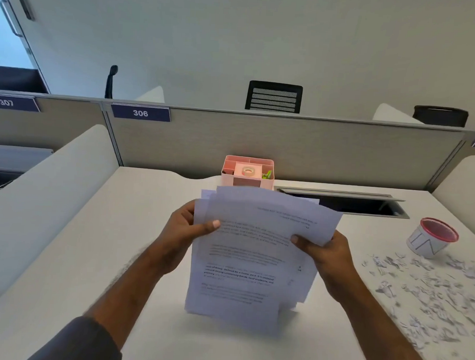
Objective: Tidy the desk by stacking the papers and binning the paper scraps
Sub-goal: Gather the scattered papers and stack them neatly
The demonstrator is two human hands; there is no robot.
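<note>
Printed papers (244, 251) stand upright between both hands, bottom edges on the desk (72, 254). Left hand (185, 226) and right hand (323, 251) each grasp a side. Paper scraps (427, 291) and a small bin (432, 237) lie right of the right hand.

Papers (244, 251): white printed sheets, several, fanned unevenly, corners out of line. Held upright, lower edges down at the worktop (91, 255); whether they touch it is unclear. Left hand (185, 226) grips the left edge, thumb over the front sheet; right hand (320, 251) grips the right edge likewise.

Paper scraps (430, 291): small torn white bits with print, scattered loose over the right part of the worktop.

Bin (431, 238): small white cup, red rim, tilted, at the far edge of the scraps.
</note>
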